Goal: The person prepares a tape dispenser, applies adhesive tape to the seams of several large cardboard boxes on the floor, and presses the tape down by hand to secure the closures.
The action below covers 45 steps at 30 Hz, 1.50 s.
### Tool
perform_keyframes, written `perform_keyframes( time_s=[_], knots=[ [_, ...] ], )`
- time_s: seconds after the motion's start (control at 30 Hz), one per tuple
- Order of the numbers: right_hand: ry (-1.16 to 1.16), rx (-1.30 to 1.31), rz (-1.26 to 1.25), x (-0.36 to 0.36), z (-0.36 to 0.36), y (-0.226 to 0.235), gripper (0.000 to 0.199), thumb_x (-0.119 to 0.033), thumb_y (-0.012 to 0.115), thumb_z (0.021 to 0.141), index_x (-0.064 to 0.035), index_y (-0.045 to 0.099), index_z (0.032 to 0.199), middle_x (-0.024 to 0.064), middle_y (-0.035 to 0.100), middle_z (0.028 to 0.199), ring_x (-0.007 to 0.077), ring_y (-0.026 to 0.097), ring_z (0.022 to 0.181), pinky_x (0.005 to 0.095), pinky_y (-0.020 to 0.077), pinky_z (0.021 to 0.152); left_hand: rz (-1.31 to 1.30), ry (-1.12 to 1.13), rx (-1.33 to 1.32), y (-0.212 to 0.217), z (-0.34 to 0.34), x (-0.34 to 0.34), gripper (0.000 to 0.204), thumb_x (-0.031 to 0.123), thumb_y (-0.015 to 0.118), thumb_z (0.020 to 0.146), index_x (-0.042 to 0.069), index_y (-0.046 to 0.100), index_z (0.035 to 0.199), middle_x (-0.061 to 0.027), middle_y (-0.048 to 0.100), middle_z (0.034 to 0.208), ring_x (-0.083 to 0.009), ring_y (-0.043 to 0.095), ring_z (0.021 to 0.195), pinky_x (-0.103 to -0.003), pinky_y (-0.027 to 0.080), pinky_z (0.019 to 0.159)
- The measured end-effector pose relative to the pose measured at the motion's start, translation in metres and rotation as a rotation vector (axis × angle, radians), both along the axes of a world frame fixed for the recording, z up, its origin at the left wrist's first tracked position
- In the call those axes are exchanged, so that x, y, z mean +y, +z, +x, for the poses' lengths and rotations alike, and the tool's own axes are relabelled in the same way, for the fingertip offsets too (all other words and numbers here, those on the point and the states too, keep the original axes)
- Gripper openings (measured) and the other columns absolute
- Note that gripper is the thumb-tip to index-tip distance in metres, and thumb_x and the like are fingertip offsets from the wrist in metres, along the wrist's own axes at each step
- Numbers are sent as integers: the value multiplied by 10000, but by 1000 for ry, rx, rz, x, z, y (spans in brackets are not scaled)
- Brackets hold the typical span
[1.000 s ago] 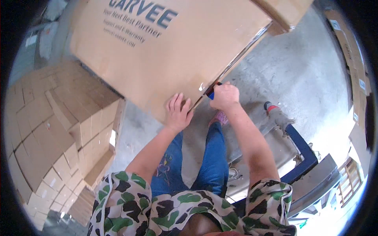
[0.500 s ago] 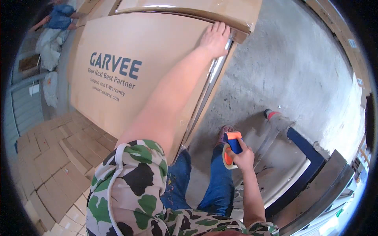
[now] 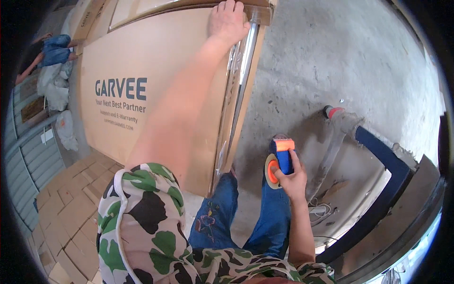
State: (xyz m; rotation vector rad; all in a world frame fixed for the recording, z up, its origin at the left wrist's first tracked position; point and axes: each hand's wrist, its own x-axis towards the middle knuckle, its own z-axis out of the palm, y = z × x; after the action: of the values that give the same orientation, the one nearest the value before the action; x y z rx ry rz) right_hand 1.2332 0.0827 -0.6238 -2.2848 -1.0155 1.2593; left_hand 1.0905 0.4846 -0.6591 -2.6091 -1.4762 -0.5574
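Lying beneath the left fingers (image 3: pixel 230 5) is a large brown carton (image 3: pixel 156 59).

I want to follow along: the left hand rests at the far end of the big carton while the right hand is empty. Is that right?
Not quite: the head view shows the right hand holding a blue-and-orange tape dispenser. The left hand does rest at the far end of the big carton.

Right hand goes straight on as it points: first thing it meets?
Looks free: past the tape dispenser in the right hand, concrete floor stretches ahead; a shoe just beyond the dispenser seems lower, but depth is unclear.
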Motion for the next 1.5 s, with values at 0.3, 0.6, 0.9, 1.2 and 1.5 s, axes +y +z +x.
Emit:
perform_keyframes(
  time_s=[0.3,0.6,0.9,1.2,1.5],
  knots=[
    [-27,11,-25,-41,11,-3,746,-322,802,610,-144,537,1284,185,570,994,316,613,917,388,485,822,1,-29,-2,9,-7,-4,335,246,677,635,59,536,875,-163,513,974,-337,493,965,-435,422,842],
    [-66,-17,-33,-32,18,-8,753,-331,797,614,-132,529,1288,207,578,989,339,609,915,400,482,823,-302,72,325,22,9,17,447,390,639,687,33,634,954,-192,629,981,-343,580,982,-448,445,876],
    [-482,523,28,-25,12,-10,714,-200,739,711,54,449,1312,107,608,1141,162,584,992,286,448,890,-362,24,424,16,29,-12,268,281,569,720,60,706,781,-152,684,815,-305,662,828,-480,486,751],
    [-453,915,45,51,61,-10,703,-194,653,723,31,399,1339,122,581,1165,203,572,1059,331,434,945,-488,-309,-80,12,-28,-224,314,270,714,615,81,598,838,-85,591,946,-257,545,960,-438,369,878],
    [363,1063,-129,252,103,-95,603,-286,681,696,-4,581,1220,113,627,1112,174,595,981,300,454,908,-389,-284,-254,3,-36,-245,395,185,739,645,103,505,952,-114,530,1156,-309,511,1062,-463,355,924]
  ],
)
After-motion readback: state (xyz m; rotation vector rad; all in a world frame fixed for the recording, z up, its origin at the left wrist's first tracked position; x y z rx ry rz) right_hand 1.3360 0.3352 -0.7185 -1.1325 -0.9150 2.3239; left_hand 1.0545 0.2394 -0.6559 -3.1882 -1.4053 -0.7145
